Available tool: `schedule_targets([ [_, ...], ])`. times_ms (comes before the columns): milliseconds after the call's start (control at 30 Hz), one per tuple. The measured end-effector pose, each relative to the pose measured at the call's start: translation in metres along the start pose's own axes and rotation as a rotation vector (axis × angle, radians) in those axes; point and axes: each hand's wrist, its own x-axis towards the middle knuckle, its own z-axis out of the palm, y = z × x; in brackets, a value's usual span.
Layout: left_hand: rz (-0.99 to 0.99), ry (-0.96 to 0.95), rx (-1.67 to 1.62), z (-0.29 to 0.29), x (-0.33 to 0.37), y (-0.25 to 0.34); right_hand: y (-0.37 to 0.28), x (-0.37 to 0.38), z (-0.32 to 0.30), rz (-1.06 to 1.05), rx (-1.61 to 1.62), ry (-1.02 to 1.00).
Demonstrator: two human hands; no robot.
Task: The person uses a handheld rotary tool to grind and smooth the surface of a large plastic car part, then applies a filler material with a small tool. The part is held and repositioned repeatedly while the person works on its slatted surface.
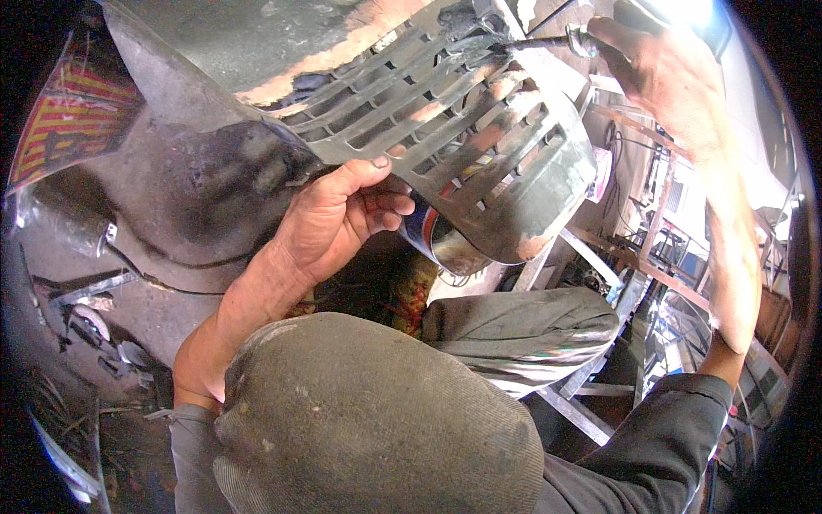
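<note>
Both hands work the slotted metal panel (479, 146): left hand (342, 218) pinches its lower edge, right hand (659, 73) closed around a thin rod-like tool (539, 40) touching its top; a slipped grip could drop the panel onto the knees (514, 330) below; beyond it, cluttered workshop floor (94, 300).

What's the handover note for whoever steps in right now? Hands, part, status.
Left hand: grips the lower edge of the slotted metal panel, thumb on its face, holding it up.
Right hand: holds a thin dark rod tool, tip at the panel's top edge.
Panel is grey with orange patches showing through, raised over the knees.
How much is done or left cannot be told from this view.
</note>
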Motion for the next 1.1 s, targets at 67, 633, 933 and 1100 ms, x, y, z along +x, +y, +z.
schedule_targets([
  [67, 0.004, 0.001, -0.003, -0.001, 0.000, 0.000, 0.001, 0.001, 0.000, 0.016, 0.006, -0.007],
  [633, -0.016, -0.006, -0.025, -0.003, 0.002, -0.001, 0.053, -0.011, 0.045, 0.181, 1.246, -0.015],
  [933, -0.015, 0.011, -0.031, -0.002, 0.001, -0.001, 0.062, -0.003, 0.054, -0.020, 0.445, 0.168],
  [1100, -0.019, 0.013, -0.027, -0.002, -0.004, -0.004, 0.044, 0.002, 0.025, -0.119, 0.314, 0.129],
])
